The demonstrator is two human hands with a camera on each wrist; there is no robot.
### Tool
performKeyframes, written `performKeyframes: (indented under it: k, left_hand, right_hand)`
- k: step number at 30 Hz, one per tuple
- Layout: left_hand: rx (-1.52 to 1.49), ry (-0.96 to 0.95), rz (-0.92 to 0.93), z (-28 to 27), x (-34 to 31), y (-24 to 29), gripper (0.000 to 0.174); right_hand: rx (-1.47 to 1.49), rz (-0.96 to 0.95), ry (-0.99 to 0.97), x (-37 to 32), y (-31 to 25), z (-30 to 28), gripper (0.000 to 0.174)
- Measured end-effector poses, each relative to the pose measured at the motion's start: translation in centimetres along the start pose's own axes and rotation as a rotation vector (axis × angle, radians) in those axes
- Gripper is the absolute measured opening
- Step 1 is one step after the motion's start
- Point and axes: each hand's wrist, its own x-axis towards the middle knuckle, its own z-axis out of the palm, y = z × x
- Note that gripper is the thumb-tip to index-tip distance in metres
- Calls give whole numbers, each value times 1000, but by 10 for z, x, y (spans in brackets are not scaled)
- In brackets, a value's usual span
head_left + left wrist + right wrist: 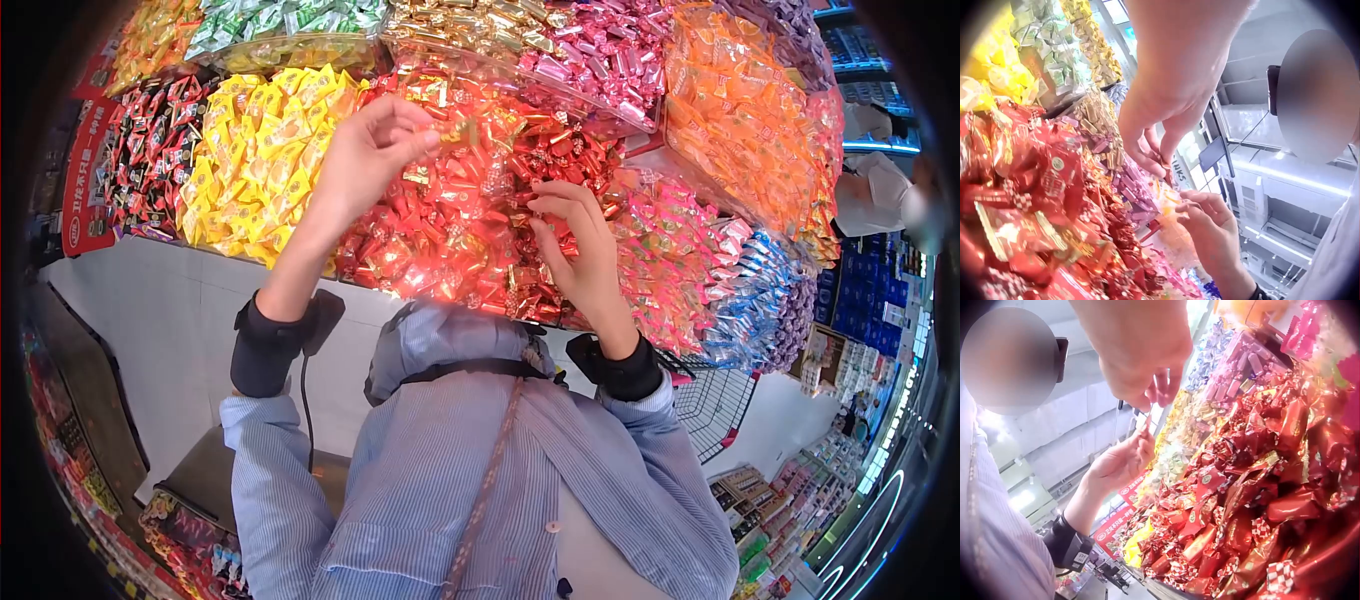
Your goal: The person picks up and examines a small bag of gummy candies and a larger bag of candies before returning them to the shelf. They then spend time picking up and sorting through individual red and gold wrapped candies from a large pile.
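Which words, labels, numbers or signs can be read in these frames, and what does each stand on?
"NKS": the end of a word on a white hanging sign; the letters before it are hidden.
Red banner left of the yellow sweets: white Chinese characters, too blurred to read.
Red foil sweet wrappers: small printed marks, too small to read.

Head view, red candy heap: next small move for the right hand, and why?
Probably pinch one sweet and lift it clear: the right hand is curled over the red candies, fingertips at the heap, while the left hand is raised above it, fingertips together; whether it holds anything is unclear.
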Motion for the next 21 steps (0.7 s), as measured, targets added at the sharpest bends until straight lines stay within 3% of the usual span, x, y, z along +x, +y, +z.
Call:
performKeyframes:
  k: [4,8,12,17,20,21]
  left_hand:
    - [334,160,118,-21,39,-3,15]
    - [543,79,68,-23,58,-7,17]
    - [742,149,118,-21,61,-14,20]
    - [856,242,383,-17,57,-9,19]
    - [1008,61,666,-3,55,5,17]
    - [1107,-140,654,1,55,13,20]
  right_hand:
    - [17,83,-63,-3,8,1,18]
    - [32,113,-68,-4,14,3,17]
    - [29,124,-51,-5,16,-1,17]
    - [18,93,-22,-8,19,-1,17]
    - [29,126,-39,-7,18,-2,17]
    - [44,143,-43,-6,17,-1,16]
